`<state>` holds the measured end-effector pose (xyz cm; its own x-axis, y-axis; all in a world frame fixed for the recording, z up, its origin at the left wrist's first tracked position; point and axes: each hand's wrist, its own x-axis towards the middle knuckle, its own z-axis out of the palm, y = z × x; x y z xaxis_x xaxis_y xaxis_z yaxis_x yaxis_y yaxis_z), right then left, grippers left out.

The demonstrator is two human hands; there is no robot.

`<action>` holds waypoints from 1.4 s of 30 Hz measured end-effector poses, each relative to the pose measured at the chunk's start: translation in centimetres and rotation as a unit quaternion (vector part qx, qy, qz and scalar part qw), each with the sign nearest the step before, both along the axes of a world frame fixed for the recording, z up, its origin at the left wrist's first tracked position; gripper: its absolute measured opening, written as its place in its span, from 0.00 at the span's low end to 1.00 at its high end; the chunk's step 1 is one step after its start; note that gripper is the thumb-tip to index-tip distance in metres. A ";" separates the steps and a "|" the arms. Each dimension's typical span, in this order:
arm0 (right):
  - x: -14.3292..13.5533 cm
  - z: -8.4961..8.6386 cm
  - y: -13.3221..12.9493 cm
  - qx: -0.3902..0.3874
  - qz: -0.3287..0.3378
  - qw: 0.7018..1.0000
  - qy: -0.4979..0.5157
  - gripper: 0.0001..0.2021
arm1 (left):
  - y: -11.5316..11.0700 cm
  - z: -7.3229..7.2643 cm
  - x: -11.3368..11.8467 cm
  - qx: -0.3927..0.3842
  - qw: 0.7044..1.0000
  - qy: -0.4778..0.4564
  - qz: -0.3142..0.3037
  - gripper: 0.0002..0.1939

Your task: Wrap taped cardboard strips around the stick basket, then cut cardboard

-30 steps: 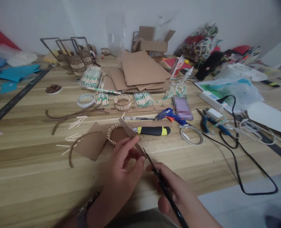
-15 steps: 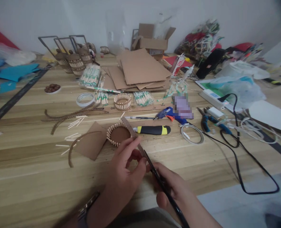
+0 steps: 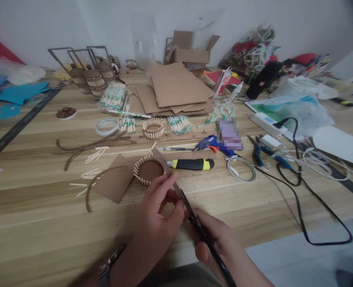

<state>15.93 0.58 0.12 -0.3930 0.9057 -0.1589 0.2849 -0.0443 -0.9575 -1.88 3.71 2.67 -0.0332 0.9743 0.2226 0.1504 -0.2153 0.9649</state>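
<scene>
My left hand (image 3: 160,213) pinches a narrow brown cardboard strip (image 3: 163,160) between thumb and fingers. The strip slants up and left, past a ring of short wooden sticks on a round cardboard base (image 3: 149,171). In my right hand (image 3: 214,235) are long black scissors (image 3: 202,232), their tips against the strip's lower end by my left fingertips. My fingers partly hide the blades. A black and yellow utility knife (image 3: 191,164) lies just beyond my hands. Left of the ring are a cardboard piece (image 3: 115,179) and a curved cardboard strip (image 3: 91,187).
Loose sticks (image 3: 89,172) lie at left. Beyond are a second stick ring (image 3: 153,128), a tape roll (image 3: 107,126), stacked cardboard sheets (image 3: 181,85) and bagged sticks (image 3: 113,95). To the right, a blue glue gun (image 3: 214,143), another tape roll (image 3: 241,169), pliers (image 3: 266,153) and a black cable (image 3: 299,215).
Almost nothing differs. My right hand and the scissors have shifted very slightly, while the left hand keeps its pinch on the strip.
</scene>
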 end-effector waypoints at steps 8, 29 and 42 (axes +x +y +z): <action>0.0 -0.4 0.1 0.044 0.007 0.999 -0.021 0.33 | -0.1 0.0 -0.1 -0.005 1.000 -0.005 -0.003 0.25; -0.9 0.8 -0.8 -0.042 -0.095 0.994 -0.016 0.29 | -0.2 -0.7 -0.3 -0.011 1.000 0.004 -0.008 0.26; -3.4 4.1 2.1 0.043 -0.231 0.967 0.101 0.15 | -0.7 -0.6 -0.3 0.034 0.998 0.036 -0.033 0.23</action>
